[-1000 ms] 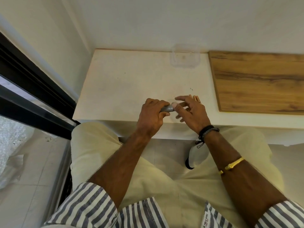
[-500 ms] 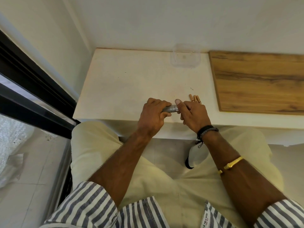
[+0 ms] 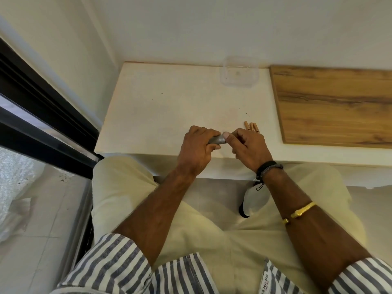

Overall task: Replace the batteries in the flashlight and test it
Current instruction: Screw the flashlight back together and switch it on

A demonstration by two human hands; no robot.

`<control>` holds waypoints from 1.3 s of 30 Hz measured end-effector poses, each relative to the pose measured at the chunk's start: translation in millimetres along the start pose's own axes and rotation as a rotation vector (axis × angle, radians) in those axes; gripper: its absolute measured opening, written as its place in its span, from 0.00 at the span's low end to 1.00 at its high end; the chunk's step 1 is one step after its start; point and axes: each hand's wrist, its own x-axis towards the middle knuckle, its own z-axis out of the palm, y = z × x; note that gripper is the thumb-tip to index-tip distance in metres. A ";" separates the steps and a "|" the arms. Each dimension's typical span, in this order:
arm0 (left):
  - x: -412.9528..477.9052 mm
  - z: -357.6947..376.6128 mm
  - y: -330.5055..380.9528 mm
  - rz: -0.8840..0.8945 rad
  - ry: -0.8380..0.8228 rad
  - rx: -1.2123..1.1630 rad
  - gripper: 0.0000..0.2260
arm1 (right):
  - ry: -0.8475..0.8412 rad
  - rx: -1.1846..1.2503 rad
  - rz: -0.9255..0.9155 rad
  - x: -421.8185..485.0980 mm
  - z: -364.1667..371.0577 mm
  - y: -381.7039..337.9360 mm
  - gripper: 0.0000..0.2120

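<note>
A small grey metal flashlight [image 3: 216, 140] lies sideways in my left hand [image 3: 196, 148], which is wrapped around its body just above the front edge of the white table [image 3: 161, 111]. My right hand [image 3: 247, 146] grips the flashlight's right end, thumb on top and fingers curled; that end is hidden. Three copper-coloured batteries [image 3: 251, 126] lie side by side on the table just beyond my right hand, partly covered by its fingers.
A clear plastic container [image 3: 239, 73] stands at the back of the table against the wall. A wooden board [image 3: 337, 107] covers the table's right part. A dark window frame [image 3: 42, 115] runs along the left. A white cap [image 3: 253, 200] hangs from my right wrist.
My right hand went from spread fingers to closed on the flashlight's right end. With the fingers curled in, more of the batteries now shows. My left hand kept its hold.
</note>
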 end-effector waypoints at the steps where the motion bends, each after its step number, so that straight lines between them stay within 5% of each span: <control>1: 0.0 0.2 0.4 0.014 -0.003 -0.001 0.12 | -0.001 -0.051 0.011 0.0 0.3 -1.7 0.22; 4: -0.2 0.5 1.1 0.017 -0.015 0.010 0.12 | -0.016 -0.108 0.083 -1.3 0.9 -5.6 0.29; 9: -0.7 -2.9 -0.4 -0.042 -0.010 -0.003 0.12 | -0.127 0.157 0.055 -2.7 -1.2 -3.0 0.17; 16: -0.5 -3.3 0.5 -0.048 -0.023 0.004 0.12 | -0.060 0.116 0.001 -2.1 0.0 -0.8 0.10; 24: -0.7 -0.4 2.6 0.006 -0.040 -0.015 0.11 | -0.019 -0.047 0.093 -1.5 0.1 -2.1 0.26; 28: -0.9 -1.5 2.0 -0.023 -0.031 -0.021 0.11 | -0.086 0.114 0.056 -1.3 -3.3 0.7 0.16; 39: 1.0 -1.5 1.1 -0.048 -0.038 -0.011 0.13 | -0.053 0.124 -0.018 -0.5 -4.7 4.3 0.09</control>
